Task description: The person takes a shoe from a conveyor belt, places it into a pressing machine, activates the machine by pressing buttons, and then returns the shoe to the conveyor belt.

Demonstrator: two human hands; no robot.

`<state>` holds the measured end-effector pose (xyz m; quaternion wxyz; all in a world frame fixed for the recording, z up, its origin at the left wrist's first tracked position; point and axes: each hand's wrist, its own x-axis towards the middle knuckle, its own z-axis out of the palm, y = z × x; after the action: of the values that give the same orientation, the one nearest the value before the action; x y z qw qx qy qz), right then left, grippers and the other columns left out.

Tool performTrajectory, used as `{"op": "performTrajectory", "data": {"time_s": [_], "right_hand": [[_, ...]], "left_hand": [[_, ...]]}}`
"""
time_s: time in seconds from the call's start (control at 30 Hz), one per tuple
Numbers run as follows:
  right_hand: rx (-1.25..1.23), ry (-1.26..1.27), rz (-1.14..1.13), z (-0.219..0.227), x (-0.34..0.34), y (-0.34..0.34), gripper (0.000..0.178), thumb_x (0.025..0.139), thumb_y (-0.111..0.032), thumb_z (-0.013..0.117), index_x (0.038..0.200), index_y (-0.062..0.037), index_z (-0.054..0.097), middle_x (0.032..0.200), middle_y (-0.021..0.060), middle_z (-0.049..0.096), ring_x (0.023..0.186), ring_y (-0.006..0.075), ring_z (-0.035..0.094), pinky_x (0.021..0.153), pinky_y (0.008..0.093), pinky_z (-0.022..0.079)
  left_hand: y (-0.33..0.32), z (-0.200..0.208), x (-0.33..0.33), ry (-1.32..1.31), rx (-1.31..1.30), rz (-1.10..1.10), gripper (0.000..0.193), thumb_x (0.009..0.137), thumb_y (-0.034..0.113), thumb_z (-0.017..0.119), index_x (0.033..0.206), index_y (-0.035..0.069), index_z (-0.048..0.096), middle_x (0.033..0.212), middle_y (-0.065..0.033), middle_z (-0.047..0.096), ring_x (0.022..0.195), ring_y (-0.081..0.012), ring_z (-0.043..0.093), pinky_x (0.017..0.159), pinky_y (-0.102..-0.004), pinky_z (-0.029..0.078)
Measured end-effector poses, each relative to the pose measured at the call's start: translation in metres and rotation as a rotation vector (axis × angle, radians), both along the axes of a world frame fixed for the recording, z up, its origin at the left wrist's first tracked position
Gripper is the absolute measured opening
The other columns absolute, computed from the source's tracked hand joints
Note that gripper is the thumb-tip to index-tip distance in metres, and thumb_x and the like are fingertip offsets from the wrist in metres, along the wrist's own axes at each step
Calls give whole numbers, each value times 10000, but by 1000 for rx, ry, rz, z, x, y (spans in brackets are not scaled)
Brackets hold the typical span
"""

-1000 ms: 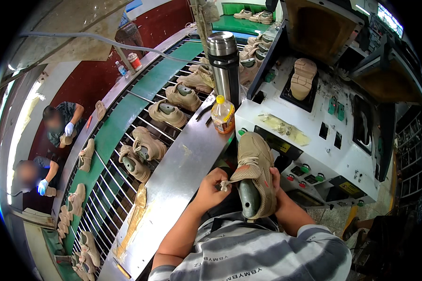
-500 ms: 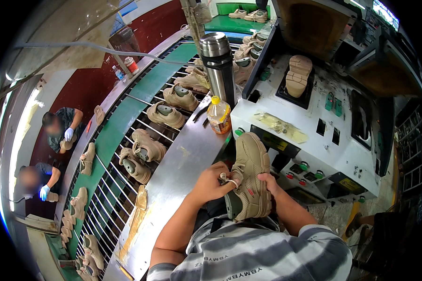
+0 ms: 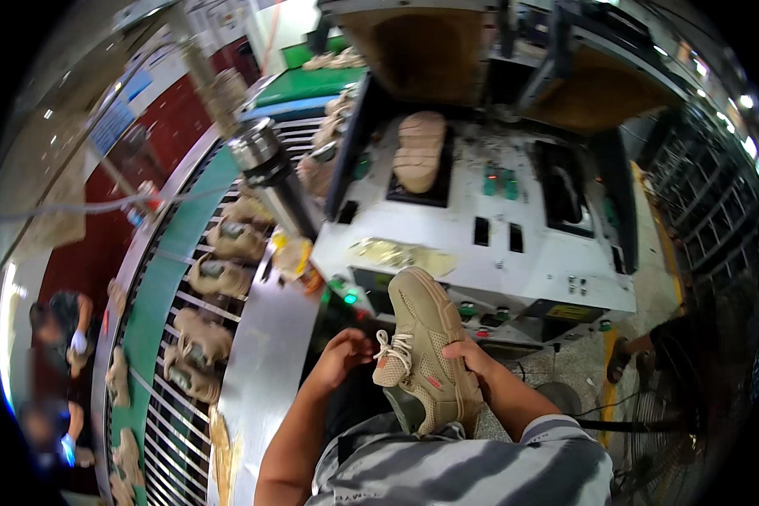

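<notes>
A beige mesh sneaker [image 3: 430, 354] with pale laces, a thick sole and a dark green lining stands toe-up before my chest. My right hand [image 3: 474, 358] grips it by the sole edge on its right side, the thumb on the upper. The laces [image 3: 394, 352] are tied in a bow over the tongue. Just left of the laces, apart from the shoe, is my left hand [image 3: 344, 356], its fingers loosely bent with nothing seen in them. Ahead, another beige shoe [image 3: 419, 152] lies sole-up in the white machine [image 3: 481, 244].
The machine has two raised lids [image 3: 426, 51] and front buttons. A metal table [image 3: 270, 354] holds a steel flask [image 3: 278, 181] and a yellow-capped bottle [image 3: 295, 257]. Beyond runs a roller conveyor [image 3: 170, 287] with several shoes. Two people [image 3: 59, 337] work at the far left.
My left hand has let go of the laces and moved left. The view has swung right, bringing the machine to the middle. My right hand still holds the sneaker.
</notes>
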<state>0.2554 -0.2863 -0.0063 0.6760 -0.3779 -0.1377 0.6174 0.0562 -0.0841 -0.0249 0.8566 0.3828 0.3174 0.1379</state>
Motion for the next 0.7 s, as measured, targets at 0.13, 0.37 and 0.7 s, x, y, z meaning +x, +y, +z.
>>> {"op": "performTrajectory", "data": {"time_s": [0.13, 0.37, 0.7], "right_hand": [[-105, -52, -267, 39, 59, -47, 658, 710, -96, 674, 1318, 36, 460, 1158, 134, 615, 1011, 269, 618, 907, 392, 490], [-42, -923, -996, 123, 232, -75, 947, 600, -75, 760, 1442, -30, 328, 1264, 137, 554, 1141, 268, 543, 951, 356, 448], [-1216, -1632, -592, 201, 431, 2, 1114, 560, -472, 790, 1467, -49, 301, 1332, 228, 525, 1211, 306, 536, 979, 370, 444]], "left_hand": [[-3, -143, -18, 312, 716, -124, 53, 751, 41, 544, 736, 49, 594, 634, -36, 584, 604, -150, 572, 576, -280, 449], [-28, -137, -10, 429, 1042, -259, 82, 639, 95, 581, 661, 19, 604, 575, -104, 574, 529, -174, 550, 529, -309, 438], [-22, -141, 2, 484, 920, -204, 97, 617, 95, 522, 621, 8, 563, 542, -140, 527, 519, -214, 538, 526, -346, 426]]}}
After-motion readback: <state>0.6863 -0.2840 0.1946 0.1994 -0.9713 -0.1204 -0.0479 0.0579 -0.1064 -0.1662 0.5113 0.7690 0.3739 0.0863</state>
